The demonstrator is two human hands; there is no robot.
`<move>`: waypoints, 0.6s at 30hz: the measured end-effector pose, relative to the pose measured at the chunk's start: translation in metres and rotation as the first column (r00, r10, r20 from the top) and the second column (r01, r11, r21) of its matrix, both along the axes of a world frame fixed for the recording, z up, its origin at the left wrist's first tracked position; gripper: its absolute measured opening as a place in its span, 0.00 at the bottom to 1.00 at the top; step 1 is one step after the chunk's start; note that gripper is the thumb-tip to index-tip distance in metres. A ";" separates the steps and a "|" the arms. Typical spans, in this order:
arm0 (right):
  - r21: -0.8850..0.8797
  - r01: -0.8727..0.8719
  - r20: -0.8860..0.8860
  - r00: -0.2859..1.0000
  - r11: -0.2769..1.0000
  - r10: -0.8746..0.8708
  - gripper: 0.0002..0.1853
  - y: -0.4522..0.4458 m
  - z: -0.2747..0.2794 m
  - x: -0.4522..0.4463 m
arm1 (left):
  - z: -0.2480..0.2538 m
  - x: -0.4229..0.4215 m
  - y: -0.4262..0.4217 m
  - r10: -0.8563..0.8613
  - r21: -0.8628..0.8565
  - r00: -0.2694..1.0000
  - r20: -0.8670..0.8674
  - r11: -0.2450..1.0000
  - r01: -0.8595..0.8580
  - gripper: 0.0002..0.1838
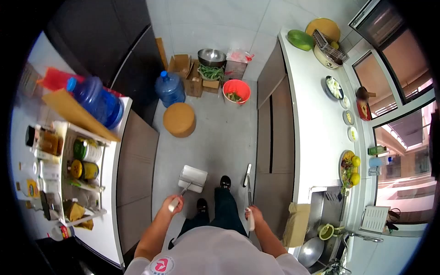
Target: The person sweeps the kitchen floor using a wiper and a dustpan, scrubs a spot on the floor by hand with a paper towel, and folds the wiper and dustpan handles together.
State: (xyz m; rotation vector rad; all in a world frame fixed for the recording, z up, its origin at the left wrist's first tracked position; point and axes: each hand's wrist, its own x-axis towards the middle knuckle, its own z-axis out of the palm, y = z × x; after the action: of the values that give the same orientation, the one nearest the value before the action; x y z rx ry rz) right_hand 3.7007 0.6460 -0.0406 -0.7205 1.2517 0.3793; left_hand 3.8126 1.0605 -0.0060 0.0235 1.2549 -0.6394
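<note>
My left hand (176,203) is closed round the pale handle of a white dustpan (194,177). The pan hangs low over the grey floor or rests on it, I cannot tell which, just ahead of my left foot. At the other side my right hand (255,213) grips the handle of a small broom (248,176). Its narrow head, white with a dark edge, is down by the foot of the right-hand cabinets. Both of my shoes show between the two tools.
Ahead on the floor (220,137) are a round brown stool (179,120), a blue water jug (170,90), a red basin (236,90), cardboard boxes (193,83) and a steel bowl (211,57). Cabinets flank both sides; the right counter (316,137) holds plates of food and a sink (316,215).
</note>
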 end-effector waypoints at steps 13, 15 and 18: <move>-0.159 -0.300 0.113 0.941 0.941 0.320 0.31 -0.043 0.026 0.137 | 0.027 0.034 -0.001 -0.392 0.232 0.917 0.075 0.901 0.367 0.17; -0.180 -0.124 0.081 0.987 0.976 0.140 0.32 -0.054 0.042 0.179 | 0.041 0.039 -0.006 -0.485 0.200 0.867 0.112 0.866 0.459 0.17; -0.159 -0.125 0.008 0.992 0.979 0.128 0.35 -0.074 0.025 0.235 | 0.081 0.051 -0.019 -0.645 0.375 0.755 0.120 0.734 0.567 0.25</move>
State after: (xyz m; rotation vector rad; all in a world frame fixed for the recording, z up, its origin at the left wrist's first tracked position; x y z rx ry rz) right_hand 3.9360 0.5719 -0.0159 -0.9402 1.2312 0.3791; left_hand 3.8633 1.0411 0.0752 0.8025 1.0859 -0.9624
